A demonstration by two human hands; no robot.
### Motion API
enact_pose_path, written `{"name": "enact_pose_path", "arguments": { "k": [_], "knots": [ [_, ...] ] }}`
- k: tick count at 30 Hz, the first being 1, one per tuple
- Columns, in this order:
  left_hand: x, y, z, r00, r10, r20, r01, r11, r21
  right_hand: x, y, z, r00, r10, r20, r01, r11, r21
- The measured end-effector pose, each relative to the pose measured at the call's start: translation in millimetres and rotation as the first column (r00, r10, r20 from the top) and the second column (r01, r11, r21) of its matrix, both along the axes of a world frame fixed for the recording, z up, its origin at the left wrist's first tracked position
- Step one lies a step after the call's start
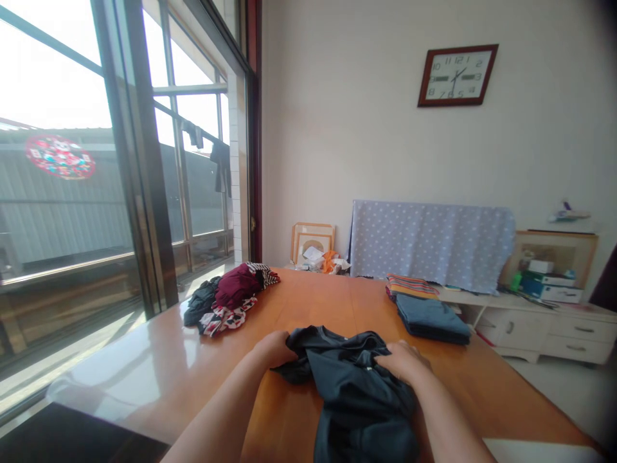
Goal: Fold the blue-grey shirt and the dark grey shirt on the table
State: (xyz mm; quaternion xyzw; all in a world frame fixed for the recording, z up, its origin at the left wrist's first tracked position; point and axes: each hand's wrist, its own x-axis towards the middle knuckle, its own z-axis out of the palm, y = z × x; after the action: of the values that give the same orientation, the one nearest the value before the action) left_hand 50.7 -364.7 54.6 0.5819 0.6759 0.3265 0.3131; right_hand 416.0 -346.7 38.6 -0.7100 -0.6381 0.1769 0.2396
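Observation:
A dark blue-grey shirt (357, 399) lies crumpled in front of me on the wooden table (313, 299). Its lower part hangs toward me past the bottom of the view. My left hand (277, 349) is closed on the shirt's far left part, the fingertips hidden by cloth. On the far right part, my right hand (403, 361) grips the same shirt, with its fingers bent over the fabric. A small pale tag shows near the right fingers. Between the two hands the cloth is bunched and wrinkled.
A loose heap of clothes (236, 292), maroon, dark and patterned, sits at the far left of the table. Folded blue-grey clothes (431, 318) lie at the right, beside a striped folded cloth (412, 285). A white cabinet (525, 328) stands beyond; glass doors (120, 193) are at left.

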Motion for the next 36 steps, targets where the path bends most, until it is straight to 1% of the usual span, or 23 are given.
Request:
{"name": "enact_pose_path", "arguments": {
  "k": [2,3,5,7,9,10,12,13,15,17,18,20,22,23,24,26,28,29,30,31,33,34,36],
  "knots": [
    [-2.3,-6.9,0.8,1.0,0.03,0.007,-0.03,0.997,0.068,2.9,-1.0,4.7,0.996,-0.053,0.073,0.054,0.998,-0.015],
    [-5.0,-9.6,4.3,0.999,0.049,0.013,-0.05,0.994,0.1,4.9,-2.2,8.2,0.997,-0.063,0.049,0.064,0.998,-0.011],
    [-12.6,-13.4,17.1,0.995,0.091,0.035,-0.095,0.983,0.16,9.3,-5.9,17.0,0.995,-0.054,-0.089,0.057,0.998,0.033],
    [-20.3,-15.9,35.6,0.989,0.126,0.078,-0.14,0.968,0.21,12.1,-11.0,28.0,0.974,-0.027,-0.223,0.053,0.993,0.11],
    [-24.5,-18.8,56.9,0.939,0.173,0.298,-0.264,0.917,0.299,11.3,-17.8,41.5,0.926,0.006,-0.377,0.066,0.982,0.179],
    [-24.7,-21.0,68.1,0.89,0.15,0.431,-0.305,0.898,0.318,9.2,-22.0,49.5,0.879,0.024,-0.477,0.086,0.974,0.208],
    [-21.6,-27.9,90.6,0.76,0.072,0.646,-0.366,0.869,0.333,2.2,-32.0,67.8,0.736,0.069,-0.673,0.15,0.953,0.261],
    [-18.9,-32.9,102.0,0.714,0.029,0.7,-0.373,0.861,0.345,-2.3,-38.0,78.0,0.671,0.092,-0.736,0.198,0.934,0.297],
    [-11.8,-47.2,124.8,0.662,-0.049,0.748,-0.38,0.839,0.391,-12.1,-51.4,99.2,0.561,0.173,-0.81,0.271,0.886,0.377],
    [-2.9,-66.7,146.8,0.621,-0.148,0.769,-0.386,0.797,0.465,-21.7,-65.5,118.9,0.474,0.293,-0.83,0.341,0.808,0.48],
    [2.3,-78.0,156.9,0.615,-0.202,0.762,-0.399,0.754,0.522,-26.0,-72.2,127.4,0.453,0.35,-0.82,0.379,0.757,0.532],
    [13.1,-101.0,173.7,0.614,-0.308,0.726,-0.433,0.638,0.637,-32.8,-83.7,140.1,0.426,0.43,-0.796,0.439,0.671,0.598],
    [21.8,-121.2,184.1,0.616,-0.389,0.685,-0.413,0.58,0.702,-36.9,-92.3,146.8,0.417,0.464,-0.781,0.487,0.612,0.623],
    [24.2,-129.3,186.5,0.633,-0.406,0.659,-0.385,0.573,0.724,-37.9,-95.9,147.9,0.413,0.467,-0.782,0.494,0.606,0.624],
    [24.9,-135.8,187.2,0.65,-0.414,0.637,-0.345,0.586,0.733,-38.3,-99.5,147.7,0.409,0.463,-0.787,0.482,0.622,0.617],
    [21.4,-145.0,184.5,0.671,-0.413,0.615,-0.222,0.68,0.699,-37.9,-107.8,144.4,0.405,0.44,-0.802,0.371,0.722,0.584],
    [14.1,-151.5,177.6,0.703,-0.436,0.562,0.032,0.809,0.588,-37.1,-119.0,138.3,0.416,0.413,-0.81,0.133,0.854,0.503],
    [10.4,-154.3,173.0,0.72,-0.475,0.506,0.202,0.841,0.502,-36.8,-125.5,134.5,0.426,0.404,-0.809,-0.023,0.899,0.437],
    [7.5,-156.8,167.4,0.729,-0.536,0.425,0.377,0.833,0.404,-36.8,-131.9,130.2,0.434,0.399,-0.808,-0.182,0.917,0.355],
    [5.5,-158.8,161.0,0.719,-0.609,0.335,0.527,0.792,0.308,-36.9,-137.5,125.4,0.436,0.397,-0.808,-0.328,0.906,0.268],
    [4.5,-158.6,145.3,0.673,-0.713,0.194,0.687,0.701,0.192,-37.7,-142.8,114.6,0.426,0.401,-0.811,-0.529,0.838,0.136],
    [5.0,-155.2,136.6,0.662,-0.733,0.155,0.714,0.68,0.165,-38.4,-140.8,108.9,0.417,0.403,-0.814,-0.585,0.805,0.099],
    [7.2,-138.9,120.8,0.678,-0.718,0.156,0.711,0.695,0.111,-41.1,-124.6,99.2,0.408,0.401,-0.82,-0.621,0.78,0.073]
  ]
}}
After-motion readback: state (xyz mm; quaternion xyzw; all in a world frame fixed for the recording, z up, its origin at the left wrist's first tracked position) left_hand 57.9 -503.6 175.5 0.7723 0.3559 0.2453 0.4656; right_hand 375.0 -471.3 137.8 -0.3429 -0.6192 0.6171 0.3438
